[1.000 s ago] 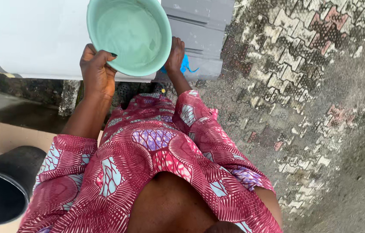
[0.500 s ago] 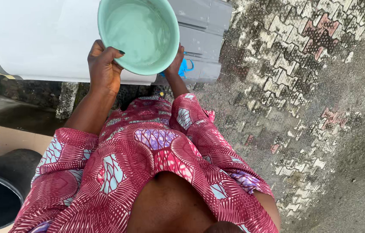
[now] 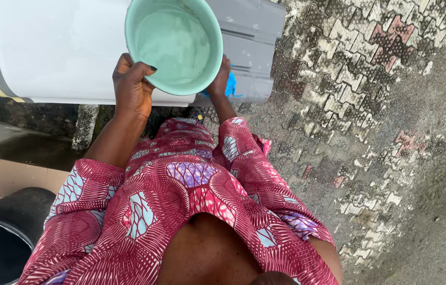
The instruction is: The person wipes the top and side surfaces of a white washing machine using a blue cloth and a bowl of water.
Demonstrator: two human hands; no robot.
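Gripping green basin (image 3: 174, 45) — right hand (image 3: 219, 79) partly hidden, top cut off.

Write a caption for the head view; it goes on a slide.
Both hands, left hand and right hand, hold a green bowl of water above paving.

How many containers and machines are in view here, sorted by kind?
Green plastic bowl: 1
Black bucket: 1
White washing machine: 1
Blue cloth: 1
Total: 4
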